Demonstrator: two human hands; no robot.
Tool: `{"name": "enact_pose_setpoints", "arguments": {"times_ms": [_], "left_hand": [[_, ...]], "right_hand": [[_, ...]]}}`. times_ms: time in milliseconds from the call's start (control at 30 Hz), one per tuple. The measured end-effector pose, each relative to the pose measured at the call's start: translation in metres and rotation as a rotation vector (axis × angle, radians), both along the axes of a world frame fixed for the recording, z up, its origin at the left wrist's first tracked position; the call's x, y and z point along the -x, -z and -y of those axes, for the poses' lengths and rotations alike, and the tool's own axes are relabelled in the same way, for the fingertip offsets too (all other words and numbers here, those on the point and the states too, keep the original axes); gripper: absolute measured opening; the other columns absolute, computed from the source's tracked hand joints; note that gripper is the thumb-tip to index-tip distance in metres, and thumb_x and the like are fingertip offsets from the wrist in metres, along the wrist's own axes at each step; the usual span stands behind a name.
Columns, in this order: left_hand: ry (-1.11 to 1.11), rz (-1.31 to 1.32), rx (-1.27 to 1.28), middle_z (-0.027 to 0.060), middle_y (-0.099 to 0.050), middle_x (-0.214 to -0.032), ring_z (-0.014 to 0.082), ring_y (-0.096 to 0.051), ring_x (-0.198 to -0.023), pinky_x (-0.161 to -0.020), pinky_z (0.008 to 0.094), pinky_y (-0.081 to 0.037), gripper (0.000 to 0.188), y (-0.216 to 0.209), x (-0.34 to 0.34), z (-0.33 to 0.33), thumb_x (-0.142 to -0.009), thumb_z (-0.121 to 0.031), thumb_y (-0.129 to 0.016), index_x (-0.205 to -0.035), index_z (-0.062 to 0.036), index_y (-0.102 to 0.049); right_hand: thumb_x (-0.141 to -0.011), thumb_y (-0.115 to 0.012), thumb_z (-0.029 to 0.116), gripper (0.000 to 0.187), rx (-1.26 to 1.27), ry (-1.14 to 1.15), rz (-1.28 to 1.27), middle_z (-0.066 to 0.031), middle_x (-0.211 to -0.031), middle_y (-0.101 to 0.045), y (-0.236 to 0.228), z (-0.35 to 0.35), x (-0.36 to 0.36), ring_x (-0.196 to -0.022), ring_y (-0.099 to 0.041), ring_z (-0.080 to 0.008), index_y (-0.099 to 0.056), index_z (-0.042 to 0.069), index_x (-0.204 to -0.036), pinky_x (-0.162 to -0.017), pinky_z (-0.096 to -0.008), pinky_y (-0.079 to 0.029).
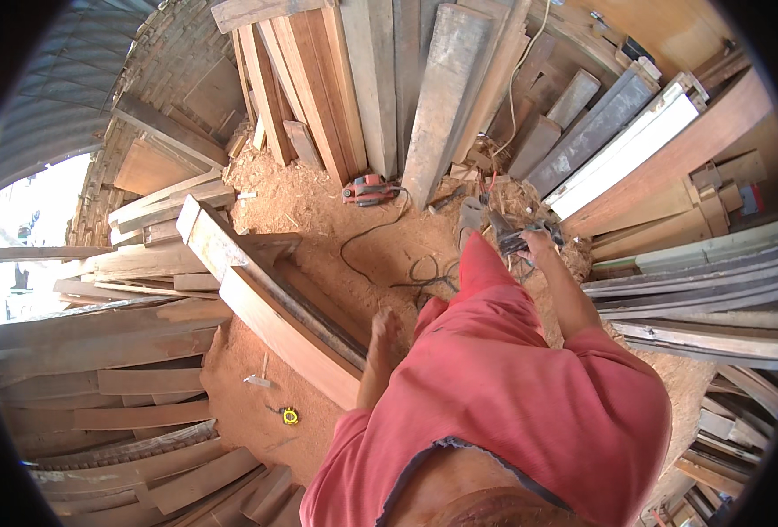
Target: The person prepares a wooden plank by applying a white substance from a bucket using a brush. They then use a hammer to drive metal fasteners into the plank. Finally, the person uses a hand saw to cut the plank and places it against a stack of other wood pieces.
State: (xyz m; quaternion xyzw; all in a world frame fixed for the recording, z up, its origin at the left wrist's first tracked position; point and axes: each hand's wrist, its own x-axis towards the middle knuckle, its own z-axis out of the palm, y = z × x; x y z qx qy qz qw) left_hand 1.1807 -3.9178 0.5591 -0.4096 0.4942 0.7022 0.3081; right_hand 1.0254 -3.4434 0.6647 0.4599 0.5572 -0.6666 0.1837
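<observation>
My right hand [538, 248] reaches far out over the sawdust, its fingers curled on a dark grey tool [510, 239] among loose black cords. That tool's exact kind is too small to tell. Near the front end of a timber bench, my left hand [386, 327] hangs with fingers curled and nothing visible in it. Beside that hand lies a long pale board [279, 332], set on edge along a darker beam [288, 303]. A red electric planer [372, 190] rests on the sawdust farther off, its black cord [345, 250] trailing toward my feet.
Tall planks [446, 97] lean upright at the back. Stacked boards [99, 386] fill the left side, and more timber [696, 307] lies at the right. A yellow tape measure [289, 415] and a small try square [257, 380] lie on the sawdust floor [310, 448].
</observation>
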Motion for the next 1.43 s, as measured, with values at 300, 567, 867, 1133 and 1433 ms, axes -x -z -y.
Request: {"name": "enact_pose_setpoints", "arguments": {"times_ms": [300, 567, 867, 1133, 1433], "left_hand": [[0.053, 0.274, 0.083, 0.0067, -0.060, -0.079, 0.0193, -0.060, -0.070, -0.060, 0.0339, -0.048, 0.015, -0.032, -0.010, -0.023, -0.098, -0.023, -0.055, -0.103, -0.0090, -0.058], [-0.092, 0.281, 0.266, 0.0076, -0.066, -0.096, 0.0168, -0.064, -0.077, -0.061, 0.0291, -0.049, 0.027, -0.029, 0.179, -0.099, -0.102, -0.024, -0.053, -0.120, -0.0041, -0.056], [0.183, 0.201, -0.009, 0.0134, -0.068, -0.110, 0.0191, -0.068, -0.084, -0.068, 0.0299, -0.055, 0.036, 0.011, 0.273, -0.195, -0.103, -0.026, -0.054, -0.130, -0.0019, -0.054], [0.210, 0.379, 0.170, 0.0148, -0.068, -0.113, 0.0196, -0.069, -0.085, -0.070, 0.0304, -0.056, 0.038, 0.016, 0.272, -0.178, -0.103, -0.026, -0.055, -0.132, -0.0014, -0.054], [0.218, 0.428, 0.136, 0.0114, -0.069, -0.113, 0.0212, -0.070, -0.086, -0.073, 0.0336, -0.057, 0.044, 0.000, 0.292, -0.188, -0.102, -0.033, -0.058, -0.139, -0.0082, -0.053]], "right_hand": [[-0.099, -0.055, 0.017, 0.033, 0.094, 0.012, 0.004, -0.0174, -0.116, -0.068, 0.104, -0.054, 0.157, -0.095, -0.072, -0.0319, -0.056, 0.004, -0.129, -0.075, -0.0412, -0.065], [-0.104, -0.054, 0.020, 0.031, -0.057, 0.374, -0.057, -0.0202, -0.107, -0.068, 0.186, -0.131, 0.303, -0.082, -0.073, -0.0313, -0.053, -0.002, -0.124, -0.075, -0.0428, -0.066], [-0.104, -0.056, 0.020, 0.031, 0.026, 0.654, -0.150, -0.0202, -0.105, -0.067, 0.176, -0.256, 0.438, -0.084, -0.073, -0.0306, -0.052, -0.005, -0.124, -0.078, -0.0417, -0.065], [-0.104, -0.056, 0.017, 0.033, 0.067, 0.769, -0.106, -0.0227, -0.108, -0.064, 0.233, -0.291, 0.512, -0.087, -0.071, -0.0360, -0.050, -0.006, -0.127, -0.078, -0.0424, -0.066], [-0.101, -0.060, 0.039, 0.053, 0.002, 0.655, 0.010, -0.0169, -0.120, -0.061, 0.268, -0.281, 0.522, -0.104, -0.067, -0.0354, -0.048, 0.001, -0.137, -0.093, -0.0569, -0.057]]}}
